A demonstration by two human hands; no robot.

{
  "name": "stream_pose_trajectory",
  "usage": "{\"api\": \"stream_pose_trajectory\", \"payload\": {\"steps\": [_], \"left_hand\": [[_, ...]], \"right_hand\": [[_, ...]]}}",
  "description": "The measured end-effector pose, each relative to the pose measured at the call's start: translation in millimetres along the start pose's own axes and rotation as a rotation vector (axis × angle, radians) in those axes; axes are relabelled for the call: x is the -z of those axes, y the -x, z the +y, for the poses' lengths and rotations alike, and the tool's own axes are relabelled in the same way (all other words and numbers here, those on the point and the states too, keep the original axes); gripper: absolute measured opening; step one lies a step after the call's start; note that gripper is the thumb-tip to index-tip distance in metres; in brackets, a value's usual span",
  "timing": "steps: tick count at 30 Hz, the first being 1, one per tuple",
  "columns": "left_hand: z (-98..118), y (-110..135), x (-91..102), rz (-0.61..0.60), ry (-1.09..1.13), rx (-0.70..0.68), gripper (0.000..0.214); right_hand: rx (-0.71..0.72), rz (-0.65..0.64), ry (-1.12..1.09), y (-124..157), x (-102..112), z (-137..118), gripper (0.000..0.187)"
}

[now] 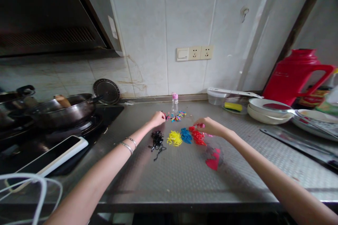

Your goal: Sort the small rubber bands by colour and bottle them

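Note:
Small coloured strands that look like rubber bands lie sorted in heaps: a black pile (157, 140), a yellow pile (174, 138), a blue pile (186, 135) and a red pile (198, 136). Behind them is a mixed-colour pile (178, 116) by a clear bottle with a pink cap (174, 103). My left hand (157, 119) is closed at the left edge of the mixed pile; anything in its fingertips is hidden. Over the red pile, my right hand (208, 126) has its fingers curled together. Whatever they pinch is too small to make out. Some pink strands show under that hand.
A red patch (213, 160) lies on the steel counter (169, 182). Left are a phone-like device (50, 160), white cables (39, 190) and a pan (66, 110) on the stove. Right stand bowls (268, 112), a knife (298, 147), a plastic box (216, 96) and a red thermos (292, 77).

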State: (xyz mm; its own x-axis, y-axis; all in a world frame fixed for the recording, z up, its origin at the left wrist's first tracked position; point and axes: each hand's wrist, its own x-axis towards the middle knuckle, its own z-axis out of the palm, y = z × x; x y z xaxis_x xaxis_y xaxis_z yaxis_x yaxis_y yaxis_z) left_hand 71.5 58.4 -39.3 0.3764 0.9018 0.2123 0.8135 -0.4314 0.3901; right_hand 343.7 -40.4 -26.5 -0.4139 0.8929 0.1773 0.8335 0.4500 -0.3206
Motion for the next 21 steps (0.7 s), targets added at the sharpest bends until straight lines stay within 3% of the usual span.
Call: {"api": "stream_pose_trajectory", "payload": {"steps": [9,16,21], "left_hand": [[-2,-12,-18.5,0.051,-0.058,0.037,0.019],[-6,-16,-20.0,0.050,-0.082,0.001,0.016],[-10,-14,-14.1,0.054,0.033,-0.084,0.018]], "right_hand": [[-0.010,0.002,0.022,1,1,12,0.024],[-0.013,0.010,0.011,-2,-2,19,0.023],[-0.018,0.029,0.019,-1,-4,23,0.023]]}}
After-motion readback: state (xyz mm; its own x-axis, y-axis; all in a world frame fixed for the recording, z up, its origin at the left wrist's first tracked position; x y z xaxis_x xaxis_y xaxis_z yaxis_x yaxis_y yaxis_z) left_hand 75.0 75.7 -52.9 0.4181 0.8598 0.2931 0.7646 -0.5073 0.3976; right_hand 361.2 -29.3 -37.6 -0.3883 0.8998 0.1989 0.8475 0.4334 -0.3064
